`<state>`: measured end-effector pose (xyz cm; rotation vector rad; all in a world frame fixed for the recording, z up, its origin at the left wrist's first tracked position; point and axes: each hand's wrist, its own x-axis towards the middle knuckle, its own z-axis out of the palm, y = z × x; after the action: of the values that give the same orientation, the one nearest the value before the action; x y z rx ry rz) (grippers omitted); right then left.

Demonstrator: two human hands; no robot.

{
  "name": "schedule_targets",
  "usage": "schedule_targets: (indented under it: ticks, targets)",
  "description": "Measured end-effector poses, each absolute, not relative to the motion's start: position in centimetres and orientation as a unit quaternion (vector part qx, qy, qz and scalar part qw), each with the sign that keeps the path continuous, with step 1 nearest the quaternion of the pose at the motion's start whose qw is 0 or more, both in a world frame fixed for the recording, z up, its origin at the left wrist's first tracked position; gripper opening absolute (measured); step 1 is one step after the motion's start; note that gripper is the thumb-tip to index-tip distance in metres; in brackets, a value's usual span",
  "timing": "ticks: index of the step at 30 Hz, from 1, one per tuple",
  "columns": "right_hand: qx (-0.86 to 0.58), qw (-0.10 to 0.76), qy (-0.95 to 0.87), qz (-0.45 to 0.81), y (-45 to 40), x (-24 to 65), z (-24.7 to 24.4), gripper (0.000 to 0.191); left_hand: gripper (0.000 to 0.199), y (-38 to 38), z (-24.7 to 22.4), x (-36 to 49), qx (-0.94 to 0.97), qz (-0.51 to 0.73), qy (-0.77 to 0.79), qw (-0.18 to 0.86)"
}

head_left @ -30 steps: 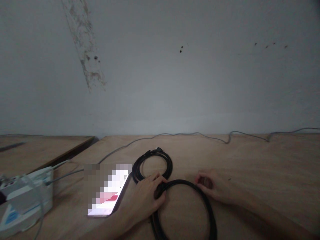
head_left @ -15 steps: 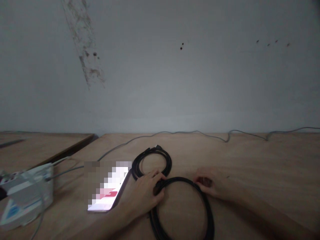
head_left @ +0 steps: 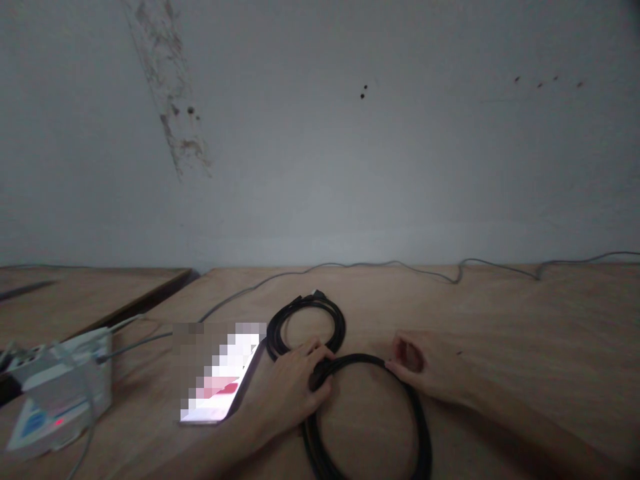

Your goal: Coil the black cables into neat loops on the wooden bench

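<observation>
A black cable with a connector is wound into a figure of two loops on the wooden table. The smaller far loop joins the larger near loop, whose front runs out of view at the bottom. My left hand is closed around the bundled strands where the loops meet. To the right, my right hand has its fingers curled with a gap between them and the thumb. Its thumb tip touches the large loop's upper right side. The black connector lies on top of the small loop's far side.
A lit phone, partly pixelated, lies left of my left hand. Farther left are a white power strip and a white box-like device with a red light. A thin grey cord runs along the table toward the wall.
The fingers of my right hand have lifted and opened slightly away from the thumb. My left hand keeps its grip on the cable. The view has shifted slightly.
</observation>
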<state>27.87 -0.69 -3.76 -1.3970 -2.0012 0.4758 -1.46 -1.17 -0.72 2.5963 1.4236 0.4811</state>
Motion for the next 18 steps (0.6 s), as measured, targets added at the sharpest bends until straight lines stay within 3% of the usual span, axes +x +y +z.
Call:
schedule_targets:
  ticks: [7,13,18]
  targets:
    - [-0.549,0.268,-0.776,0.160,-0.3,27.3,-5.1,0.024,0.029,-1.2,-0.5,-1.4,0.865,0.161,0.469,0.080]
    - [-0.562,0.292,-0.752,0.182,-0.4,27.0,-5.3,0.010,0.029,-1.4,0.0,-0.9,0.862,0.152,0.476,0.087]
    - [-0.535,0.304,-0.759,0.212,0.0,27.2,-5.5,0.011,0.031,-1.3,-0.4,-1.0,0.859,0.157,0.479,0.084]
